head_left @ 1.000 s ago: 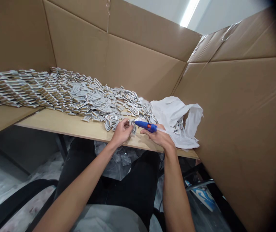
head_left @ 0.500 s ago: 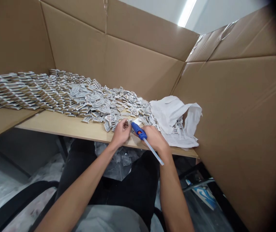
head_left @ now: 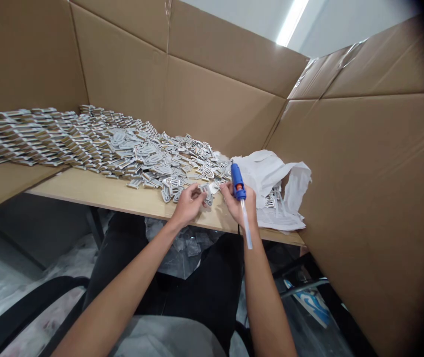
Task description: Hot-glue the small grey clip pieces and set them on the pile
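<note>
One close pinch, thumb + fingers nearly tog.: L hand [head_left: 188, 205] has small grey-white piece [head_left: 208, 199] over wooden tabletop [head_left: 115, 192], nr front edge. R hand [head_left: 251, 209] curled round blue glue gun [head_left: 237, 177], nozzle pointing away, clear stick [head_left: 247, 230] out the back over wrist. White bit [head_left: 214, 188] btwn hands; can't tell if R fingertips touch it. Beyond: loose pile [head_left: 152, 151] of similar pcs, stacked rows [head_left: 36, 136] far L, white bag [head_left: 258, 171] R, cardboard walls [head_left: 215, 94] behind.

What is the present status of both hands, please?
Left hand pinching small grey piece. Right hand gripping blue glue gun. White wrapping close beside right hand.
</note>
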